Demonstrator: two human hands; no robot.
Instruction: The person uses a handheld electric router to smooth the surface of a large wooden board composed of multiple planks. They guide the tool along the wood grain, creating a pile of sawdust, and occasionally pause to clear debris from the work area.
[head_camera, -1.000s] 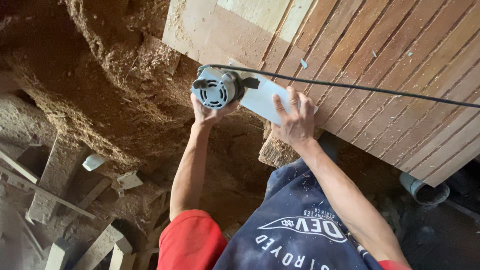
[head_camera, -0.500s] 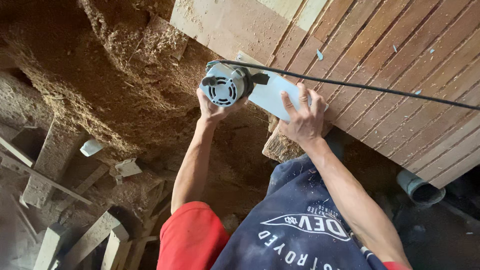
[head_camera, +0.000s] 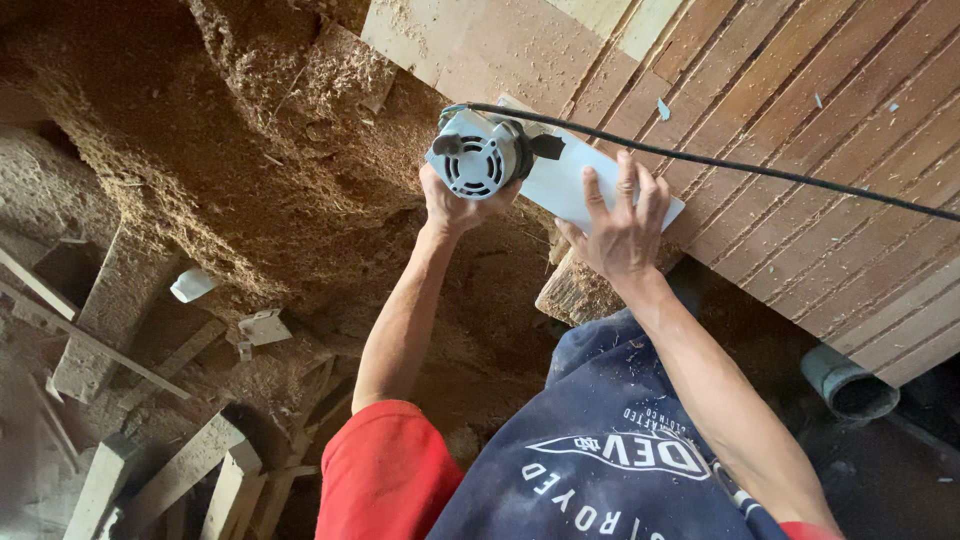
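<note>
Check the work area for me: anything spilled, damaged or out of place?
Sawdust is heaped thickly beside the grooved boards, and offcuts lie scattered below. The black cord from the power tool runs taut across the boards.

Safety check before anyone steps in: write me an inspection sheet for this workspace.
Surface: wooden slatted panel, dusted with shavings.
Job's things: grey electric power tool with white base plate on the panel edge.
Clutter: sawdust heap; wood offcuts; wood block under the panel.
Grippers: left hand grips the tool; right hand presses flat on the plate.
Cables: black cord across the panel.
Surroundings: grey pipe.
</note>
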